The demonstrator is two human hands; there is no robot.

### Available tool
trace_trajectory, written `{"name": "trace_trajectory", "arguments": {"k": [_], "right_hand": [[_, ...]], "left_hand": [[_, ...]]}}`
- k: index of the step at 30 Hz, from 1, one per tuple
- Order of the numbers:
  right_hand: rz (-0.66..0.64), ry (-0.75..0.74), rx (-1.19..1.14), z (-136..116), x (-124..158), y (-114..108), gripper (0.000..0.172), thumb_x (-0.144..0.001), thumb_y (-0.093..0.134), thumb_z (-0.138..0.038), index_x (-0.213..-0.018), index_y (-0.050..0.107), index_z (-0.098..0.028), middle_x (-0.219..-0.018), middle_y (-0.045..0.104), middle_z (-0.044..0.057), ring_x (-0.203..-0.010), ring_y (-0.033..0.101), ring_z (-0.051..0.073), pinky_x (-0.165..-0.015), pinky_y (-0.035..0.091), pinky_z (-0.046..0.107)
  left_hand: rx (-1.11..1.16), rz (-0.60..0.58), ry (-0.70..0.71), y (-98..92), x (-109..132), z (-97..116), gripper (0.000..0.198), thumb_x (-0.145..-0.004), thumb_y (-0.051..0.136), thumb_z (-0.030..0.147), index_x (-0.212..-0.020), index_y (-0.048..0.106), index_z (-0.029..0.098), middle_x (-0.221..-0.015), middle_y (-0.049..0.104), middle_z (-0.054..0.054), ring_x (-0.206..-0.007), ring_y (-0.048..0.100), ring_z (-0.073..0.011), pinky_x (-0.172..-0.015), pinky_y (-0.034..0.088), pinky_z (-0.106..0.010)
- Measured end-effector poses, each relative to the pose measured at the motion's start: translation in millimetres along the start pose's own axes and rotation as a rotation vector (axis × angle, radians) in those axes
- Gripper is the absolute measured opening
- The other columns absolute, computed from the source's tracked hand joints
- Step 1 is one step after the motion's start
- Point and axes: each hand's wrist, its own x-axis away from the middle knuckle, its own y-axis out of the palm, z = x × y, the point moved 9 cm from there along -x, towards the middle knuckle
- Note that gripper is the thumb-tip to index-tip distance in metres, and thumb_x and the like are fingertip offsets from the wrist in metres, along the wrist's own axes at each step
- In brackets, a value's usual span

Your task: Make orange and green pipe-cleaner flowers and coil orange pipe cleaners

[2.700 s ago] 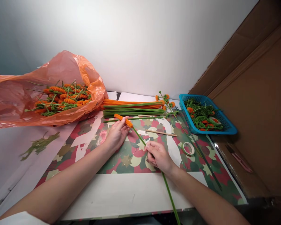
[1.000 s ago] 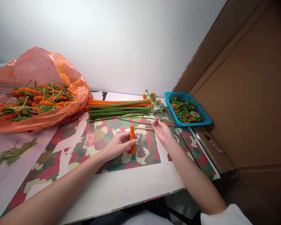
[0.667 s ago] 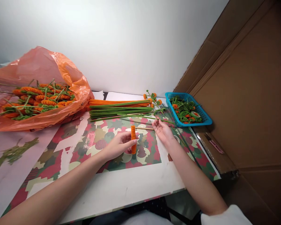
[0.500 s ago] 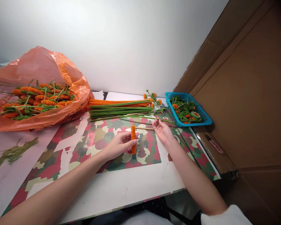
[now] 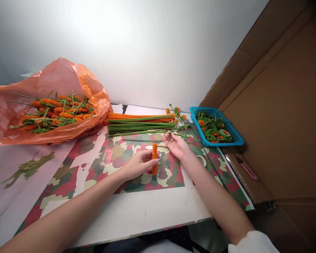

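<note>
My left hand (image 5: 139, 164) is closed around an upright orange coiled chenille piece (image 5: 154, 159), pinched between thumb and fingers. From its upper part a thin tan stick (image 5: 162, 146) runs right toward my right hand (image 5: 177, 146). That hand is turned palm up with its fingers loosely extended; where the stick passes by it, the far end is hidden. Just beyond the hands lie green chenille stems (image 5: 140, 125) and orange chenille stems (image 5: 137, 116) in bundles. A roll of white tape (image 5: 201, 161) rests by my right forearm.
An orange plastic bag (image 5: 96, 89) of orange-and-green chenille pieces stands at left. A blue basket (image 5: 238, 140) with green and orange pieces sits at right, near a pink cutter (image 5: 249, 170). A chenille flower stem (image 5: 183, 119) lies behind. Cardboard (image 5: 279, 105) borders the right side.
The view has shifted slightly, so everything sits further right. My right hand has come closer to the orange coil, and less of the stick shows between them. My left hand keeps its hold.
</note>
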Motion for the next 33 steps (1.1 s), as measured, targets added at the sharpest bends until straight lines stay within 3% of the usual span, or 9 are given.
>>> {"name": "trace_trajectory", "arguments": {"k": [6,9,11,13,15,18,25,29,33], "right_hand": [[-0.122,0.183,0.363,7,3,53,0.011,-0.086,0.055,-0.013,-0.083,0.065,-0.008,-0.073,0.07,0.011,-0.068,0.068,0.017,-0.066,0.058,0.031],[-0.156,-0.051,0.617,-19,-6,81,0.004,-0.08,0.063,-0.013,-0.079,0.067,-0.014,-0.068,0.067,0.002,-0.061,0.06,0.011,-0.065,0.052,0.024],[-0.279,-0.448,1.126,-35,-13,125,0.007,-0.079,0.062,-0.013,-0.077,0.068,-0.016,-0.074,0.067,0.001,-0.069,0.059,0.012,-0.07,0.049,0.025],[-0.461,-0.594,1.625,-11,-26,162,0.01,-0.081,0.059,-0.015,-0.083,0.07,-0.016,-0.083,0.069,0.003,-0.075,0.06,0.013,-0.073,0.046,0.027],[-0.568,-0.544,1.755,13,-45,179,0.005,-0.074,0.068,-0.013,-0.077,0.071,-0.016,-0.077,0.069,0.003,-0.069,0.058,0.013,-0.069,0.044,0.027],[-0.636,-0.514,1.87,37,-61,190,0.012,-0.062,0.079,-0.015,-0.069,0.069,-0.017,-0.07,0.066,0.002,-0.065,0.058,0.015,-0.064,0.041,0.027],[-0.611,-0.599,1.985,48,-51,190,0.013,-0.065,0.068,-0.005,-0.066,0.063,-0.018,-0.077,0.067,0.004,-0.073,0.059,0.018,-0.063,0.038,0.026],[-0.568,-0.647,1.925,35,-47,191,0.006,-0.074,0.067,-0.014,-0.074,0.063,-0.018,-0.077,0.067,0.002,-0.07,0.059,0.016,-0.062,0.04,0.025],[-0.473,-0.768,1.8,-7,-45,195,0.006,-0.087,0.054,-0.018,-0.088,0.06,-0.018,-0.081,0.067,0.002,-0.069,0.059,0.012,-0.066,0.043,0.023]], "left_hand": [[0.049,0.074,0.021,-8.8,-2,-1,0.028,-0.079,0.066,0.04,-0.095,0.065,0.016,-0.069,0.06,-0.001,-0.059,0.058,-0.0143,-0.05,0.048,-0.023],[0.073,0.138,0.065,-16.8,-5,3,0.027,-0.079,0.066,0.039,-0.091,0.065,0.015,-0.078,0.066,-0.004,-0.064,0.06,-0.0148,-0.057,0.049,-0.025],[0.106,0.188,0.088,-23.2,-7,5,0.026,-0.078,0.067,0.039,-0.089,0.064,0.015,-0.079,0.068,-0.005,-0.064,0.06,-0.0147,-0.057,0.048,-0.025],[0.137,0.229,0.103,-28.6,-8,6,0.025,-0.076,0.068,0.038,-0.086,0.062,0.016,-0.075,0.066,-0.003,-0.061,0.058,-0.0137,-0.055,0.045,-0.024],[0.151,0.256,0.11,-32.0,-8,6,0.023,-0.075,0.069,0.037,-0.082,0.061,0.016,-0.069,0.063,0.0,-0.056,0.055,-0.0122,-0.054,0.044,-0.024],[0.164,0.268,0.114,-33.7,-8,4,0.024,-0.074,0.069,0.038,-0.077,0.059,0.016,-0.065,0.06,0.001,-0.052,0.051,-0.0106,-0.053,0.042,-0.024],[0.225,0.245,0.109,-32.2,-11,1,0.027,-0.072,0.07,0.039,-0.075,0.058,0.015,-0.064,0.058,0.002,-0.052,0.05,-0.0099,-0.052,0.041,-0.023],[0.267,0.266,0.102,-34.8,-10,-1,0.027,-0.07,0.073,0.037,-0.077,0.06,0.014,-0.064,0.059,0.003,-0.051,0.049,-0.0083,-0.052,0.04,-0.022],[0.332,0.289,0.078,-38.4,-11,-8,0.028,-0.07,0.075,0.037,-0.08,0.063,0.014,-0.063,0.059,0.003,-0.052,0.05,-0.0079,-0.052,0.041,-0.021]]}}
